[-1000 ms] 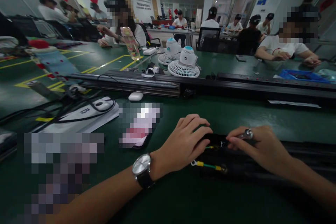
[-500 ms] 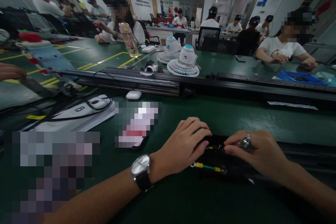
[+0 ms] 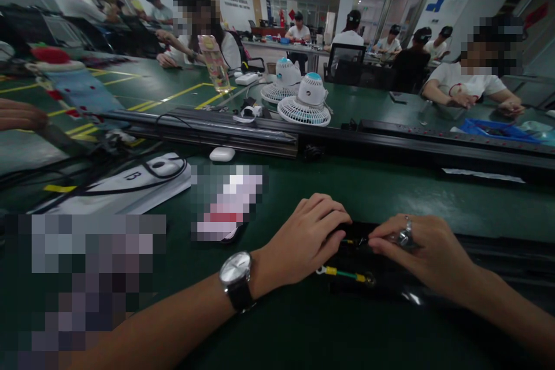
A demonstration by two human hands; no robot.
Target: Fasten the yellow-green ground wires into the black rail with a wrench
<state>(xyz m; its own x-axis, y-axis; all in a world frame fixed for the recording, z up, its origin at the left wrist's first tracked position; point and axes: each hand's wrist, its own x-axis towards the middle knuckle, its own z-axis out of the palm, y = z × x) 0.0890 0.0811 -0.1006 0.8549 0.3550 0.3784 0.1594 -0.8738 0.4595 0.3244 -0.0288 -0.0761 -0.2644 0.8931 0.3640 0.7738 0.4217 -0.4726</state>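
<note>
Two black rails lie side by side on the green table, the near black rail (image 3: 351, 288) with a short yellow-green ground wire (image 3: 347, 273) fixed at its end by a screw. That wire has a bare ring terminal (image 3: 321, 270). My left hand (image 3: 310, 237) curls over the end of the far black rail (image 3: 362, 229), thumb and fingers closed around a second yellow-green wire (image 3: 348, 241), its free end hidden. Across from it, my right hand (image 3: 427, 248) pinches something small and dark at the screw point of that wire; I cannot make it out.
A phone (image 3: 229, 205), an earbud case (image 3: 222, 154) and a white power strip (image 3: 143, 182) with black cables lie left. Long metal profiles (image 3: 243, 133) cross the table, two white fans (image 3: 303, 104) behind them. Co-workers sit opposite; another person's hand (image 3: 21, 115) is far left.
Both hands stay at the rail end, with the right fingers shifting very slightly. The whole view has moved a little; nothing was visibly let go.
</note>
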